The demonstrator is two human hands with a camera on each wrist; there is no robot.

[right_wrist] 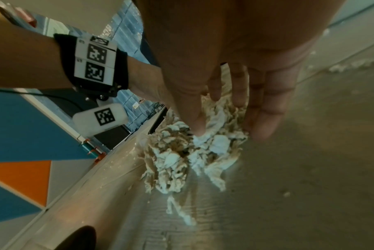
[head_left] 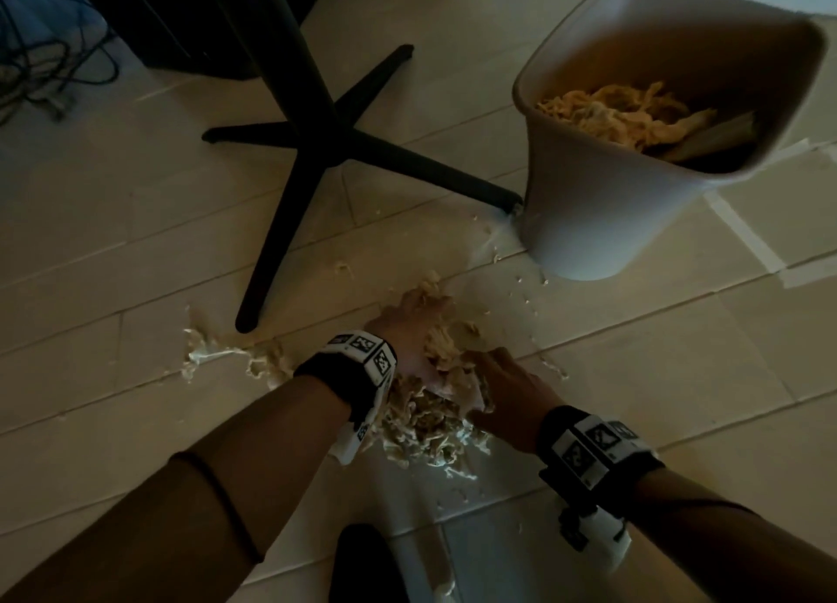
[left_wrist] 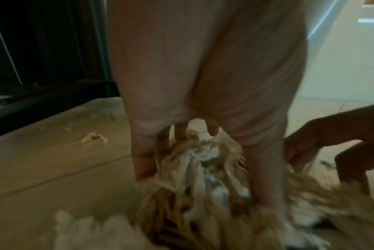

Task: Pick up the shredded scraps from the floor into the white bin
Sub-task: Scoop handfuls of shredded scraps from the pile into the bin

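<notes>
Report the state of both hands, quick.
Left hand: fingers curled round a clump of scraps, gripping it.
Right hand: open, straight fingers pressing against the scraps.

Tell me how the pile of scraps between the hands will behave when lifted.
Probably floppy and loose: the pile of scraps is tangled thin strips, so it should sag and shed bits, like the stray shreds scattered nearby. Likely light and squashable; the left hand and right hand cupping it from both sides should hold it.
</notes>
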